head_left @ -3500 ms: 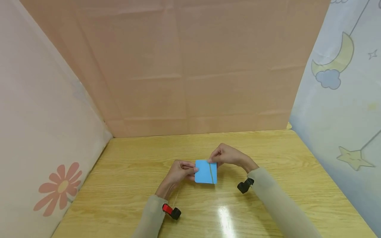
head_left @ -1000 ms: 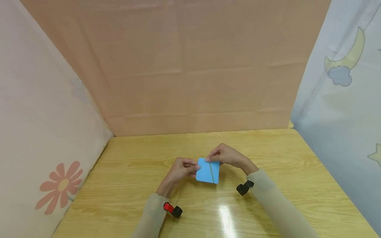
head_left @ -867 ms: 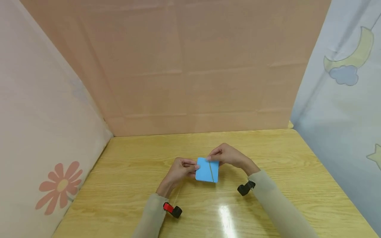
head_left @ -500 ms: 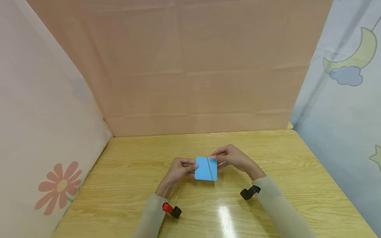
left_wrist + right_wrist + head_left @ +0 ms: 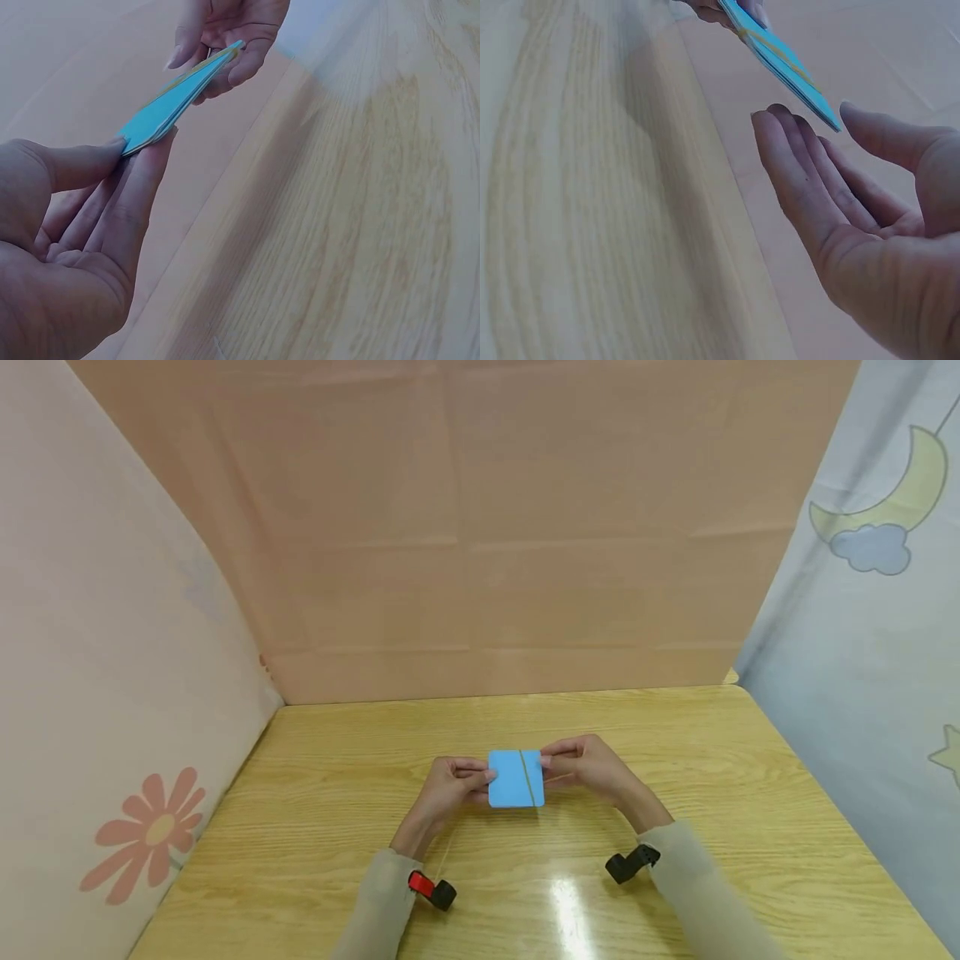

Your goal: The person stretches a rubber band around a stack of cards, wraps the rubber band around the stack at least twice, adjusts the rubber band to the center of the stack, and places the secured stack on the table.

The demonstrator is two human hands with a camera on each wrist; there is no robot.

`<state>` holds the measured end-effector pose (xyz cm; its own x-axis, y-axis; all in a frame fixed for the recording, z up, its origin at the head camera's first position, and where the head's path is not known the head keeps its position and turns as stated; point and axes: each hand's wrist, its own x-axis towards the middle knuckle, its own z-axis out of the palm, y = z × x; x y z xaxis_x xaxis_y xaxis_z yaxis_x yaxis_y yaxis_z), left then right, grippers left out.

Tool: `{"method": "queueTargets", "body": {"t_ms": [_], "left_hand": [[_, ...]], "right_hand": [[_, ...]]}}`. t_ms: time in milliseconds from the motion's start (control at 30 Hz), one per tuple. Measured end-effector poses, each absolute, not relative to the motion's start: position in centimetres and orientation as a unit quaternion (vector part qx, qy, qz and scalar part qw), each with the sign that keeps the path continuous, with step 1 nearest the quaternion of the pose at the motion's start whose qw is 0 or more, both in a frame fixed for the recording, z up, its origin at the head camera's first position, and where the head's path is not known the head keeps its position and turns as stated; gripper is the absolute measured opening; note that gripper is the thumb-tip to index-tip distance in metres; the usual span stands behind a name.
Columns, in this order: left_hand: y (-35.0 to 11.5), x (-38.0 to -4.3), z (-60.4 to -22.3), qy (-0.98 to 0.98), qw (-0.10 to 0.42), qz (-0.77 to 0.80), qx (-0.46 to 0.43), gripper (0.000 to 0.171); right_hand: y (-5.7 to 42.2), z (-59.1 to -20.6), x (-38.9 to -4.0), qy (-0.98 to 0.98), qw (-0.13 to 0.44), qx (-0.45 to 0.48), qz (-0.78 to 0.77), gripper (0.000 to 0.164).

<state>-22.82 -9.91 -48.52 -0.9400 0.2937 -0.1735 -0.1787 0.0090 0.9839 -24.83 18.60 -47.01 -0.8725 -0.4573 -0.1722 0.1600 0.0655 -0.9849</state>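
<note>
In the head view, a stack of square light-blue cards (image 5: 507, 779) with rounded corners is held up over the table. A yellowish rubber band (image 5: 527, 777) runs slantwise round it, nearer its right side. My left hand (image 5: 448, 787) pinches the left edge, thumb on the front and fingers behind. My right hand (image 5: 592, 768) is at the right edge, its thumb and fingers spread. In the right wrist view, the right hand (image 5: 855, 195) stands just off the stack (image 5: 780, 60), with a gap between thumb and cards. Layered edges show on the stack (image 5: 180, 101) in the left wrist view.
The wooden table (image 5: 337, 743) is bounded at the back by a pinkish-brown sheet (image 5: 465, 568). Printed cloths hang on the left (image 5: 112, 610) and right (image 5: 847, 635). Wrist cameras (image 5: 442, 895) sit on both forearms.
My right hand has gone from pinching the top right of the stack to beside its right edge, letting go. The stack tilted, then straightened and moved slightly away from me; the left hand kept its pinch.
</note>
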Motion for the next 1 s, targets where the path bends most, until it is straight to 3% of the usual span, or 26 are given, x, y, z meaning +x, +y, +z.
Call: {"method": "queueTargets", "body": {"t_ms": [1000], "left_hand": [[-9.7,-22.7,-49.5,0.687,0.153,0.710,0.028,0.028]], "right_hand": [[18.0,-48.7,-23.7,0.661,0.222,-0.088,-0.711,0.041]]}}
